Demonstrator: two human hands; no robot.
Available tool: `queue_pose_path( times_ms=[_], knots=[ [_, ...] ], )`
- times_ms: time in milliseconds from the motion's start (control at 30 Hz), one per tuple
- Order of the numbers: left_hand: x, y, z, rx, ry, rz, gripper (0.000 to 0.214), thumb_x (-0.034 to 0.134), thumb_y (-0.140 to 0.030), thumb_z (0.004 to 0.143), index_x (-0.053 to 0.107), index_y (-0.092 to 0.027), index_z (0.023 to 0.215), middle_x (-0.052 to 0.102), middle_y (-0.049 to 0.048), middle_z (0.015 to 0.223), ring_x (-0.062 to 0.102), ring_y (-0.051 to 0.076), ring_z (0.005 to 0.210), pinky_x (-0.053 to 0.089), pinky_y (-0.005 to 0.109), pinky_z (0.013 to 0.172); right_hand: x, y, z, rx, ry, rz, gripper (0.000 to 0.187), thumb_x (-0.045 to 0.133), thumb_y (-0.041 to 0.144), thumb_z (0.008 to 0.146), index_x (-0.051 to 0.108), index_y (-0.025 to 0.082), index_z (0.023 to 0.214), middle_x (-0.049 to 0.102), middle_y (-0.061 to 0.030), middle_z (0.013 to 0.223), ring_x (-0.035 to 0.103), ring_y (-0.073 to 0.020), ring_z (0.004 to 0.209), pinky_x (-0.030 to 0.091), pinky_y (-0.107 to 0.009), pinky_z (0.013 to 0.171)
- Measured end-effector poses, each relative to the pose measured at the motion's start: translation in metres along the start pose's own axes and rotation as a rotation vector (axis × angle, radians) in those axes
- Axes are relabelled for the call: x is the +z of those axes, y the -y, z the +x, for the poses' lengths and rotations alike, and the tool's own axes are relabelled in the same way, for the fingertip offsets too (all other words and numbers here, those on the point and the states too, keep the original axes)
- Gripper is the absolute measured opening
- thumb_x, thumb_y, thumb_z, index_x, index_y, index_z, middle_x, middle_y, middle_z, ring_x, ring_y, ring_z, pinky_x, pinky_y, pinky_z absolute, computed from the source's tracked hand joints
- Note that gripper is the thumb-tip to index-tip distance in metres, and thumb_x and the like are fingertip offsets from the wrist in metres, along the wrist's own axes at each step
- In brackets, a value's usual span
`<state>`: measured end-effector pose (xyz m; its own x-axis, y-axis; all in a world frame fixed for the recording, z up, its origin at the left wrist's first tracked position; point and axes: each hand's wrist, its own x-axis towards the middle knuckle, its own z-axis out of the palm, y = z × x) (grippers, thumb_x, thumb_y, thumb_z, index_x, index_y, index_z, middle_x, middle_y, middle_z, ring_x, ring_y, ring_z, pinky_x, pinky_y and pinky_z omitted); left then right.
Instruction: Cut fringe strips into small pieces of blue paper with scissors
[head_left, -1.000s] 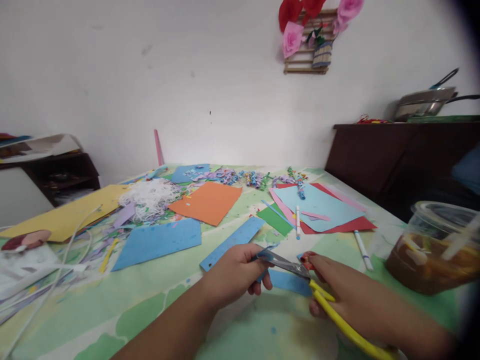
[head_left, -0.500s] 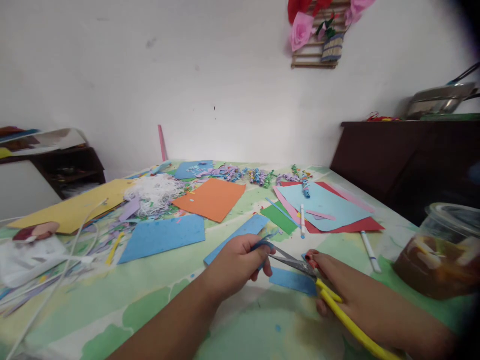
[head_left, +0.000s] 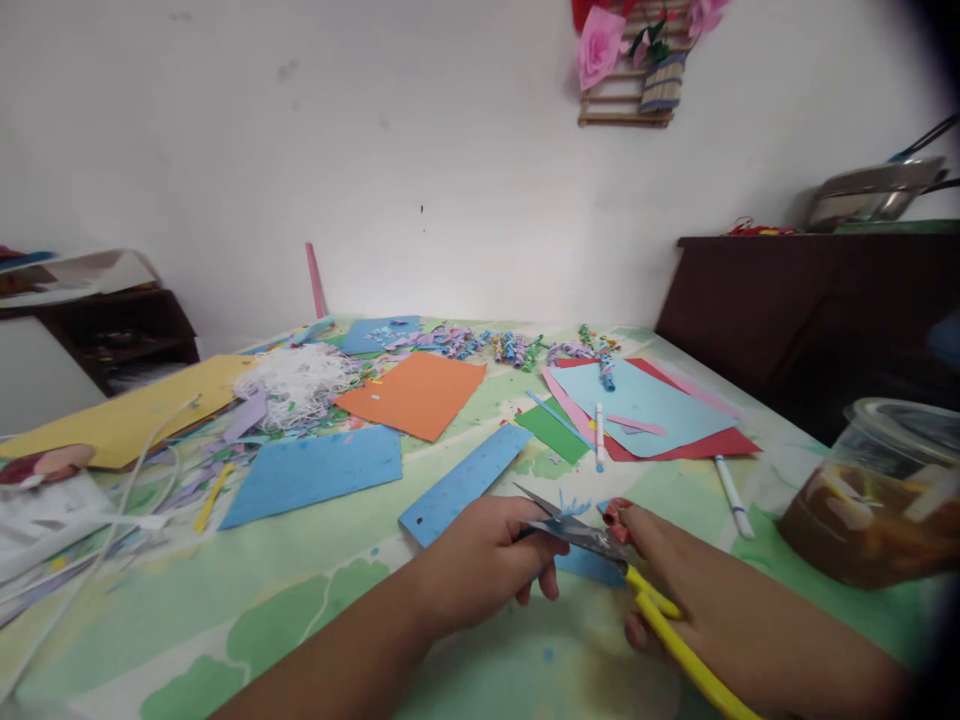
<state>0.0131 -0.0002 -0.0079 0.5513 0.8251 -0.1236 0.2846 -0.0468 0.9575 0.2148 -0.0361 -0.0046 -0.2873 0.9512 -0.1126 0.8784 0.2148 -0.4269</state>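
My right hand (head_left: pixel 675 585) grips yellow-handled scissors (head_left: pixel 592 540), whose grey blades stand apart and point left towards my left hand. My left hand (head_left: pixel 487 560) is closed in a pinch on a small blue paper piece (head_left: pixel 559 512) with a fringed edge, held between the blades. Under both hands a larger blue paper scrap (head_left: pixel 589 566) lies on the green-patterned table (head_left: pixel 300 600). A long blue strip (head_left: pixel 465 483) lies just beyond my left hand.
Paper sheets cover the table: blue (head_left: pixel 311 473), orange (head_left: pixel 412 393), yellow (head_left: pixel 127 405), light blue over red (head_left: pixel 637 405). Two white markers (head_left: pixel 598 437) (head_left: pixel 729 482), a shredded white pile (head_left: pixel 300 380), curled strips (head_left: pixel 510 350). A plastic cup with brown drink (head_left: pixel 874 495) stands right. A dark cabinet (head_left: pixel 810 310) is behind.
The scissor blades have opened wider around the small blue piece. My left hand has shifted slightly down and right with the paper. The camera has tilted a little.
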Motion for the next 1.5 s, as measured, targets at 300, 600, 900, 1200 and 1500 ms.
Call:
queue_pose_path(
  times_ms=[300,600,900,1200,1500],
  knots=[
    [0.001,-0.004,-0.007,0.045,-0.041,0.032,0.020,0.042,-0.017,0.074,0.054,-0.015,0.058,0.053,-0.0026,0.055,0.045,0.006,0.047,0.036,0.017,0.046,0.002,-0.008,-0.002,-0.063,-0.020,-0.042,0.063,0.056,0.033,0.067,0.035,0.017,0.124,0.038,-0.0132,0.131,0.037,-0.0326,0.116,0.037,-0.043,0.090],
    [0.004,0.000,-0.005,0.044,-0.031,0.029,0.017,0.042,-0.020,0.073,0.055,-0.014,0.064,0.056,-0.0024,0.056,0.044,0.006,0.045,0.036,0.017,0.045,-0.002,-0.006,0.005,-0.076,0.037,0.115,0.057,0.060,0.019,0.060,0.044,0.023,0.114,0.045,-0.0070,0.126,0.040,-0.0323,0.111,0.040,-0.040,0.083],
    [0.002,0.005,0.000,-0.107,0.089,-0.298,0.015,0.052,-0.026,0.071,0.057,-0.012,0.066,0.053,-0.0034,0.043,0.040,0.004,0.034,0.032,0.015,0.037,-0.002,-0.004,0.005,-0.106,0.036,0.051,0.048,0.060,0.019,0.059,0.048,0.022,0.105,0.051,-0.0082,0.116,0.042,-0.0316,0.108,0.039,-0.037,0.078],
    [-0.011,0.009,-0.002,-0.162,0.441,-0.490,0.023,0.064,-0.034,0.063,0.061,-0.011,0.059,0.053,-0.0033,0.039,0.045,0.004,0.032,0.029,0.013,0.030,-0.007,-0.001,0.003,-0.118,0.042,0.011,0.050,0.070,0.033,0.054,0.053,0.024,0.100,0.055,-0.0045,0.110,0.049,-0.0291,0.100,0.042,-0.029,0.072],
    [-0.011,0.009,-0.002,-0.192,0.623,-0.579,0.032,0.066,-0.042,0.062,0.062,-0.010,0.065,0.058,-0.0013,0.042,0.043,0.004,0.028,0.029,0.014,0.028,-0.007,-0.006,0.007,-0.156,0.042,0.053,0.050,0.076,0.036,0.050,0.054,0.024,0.094,0.057,-0.0016,0.102,0.052,-0.0256,0.093,0.043,-0.026,0.068]
  ],
)
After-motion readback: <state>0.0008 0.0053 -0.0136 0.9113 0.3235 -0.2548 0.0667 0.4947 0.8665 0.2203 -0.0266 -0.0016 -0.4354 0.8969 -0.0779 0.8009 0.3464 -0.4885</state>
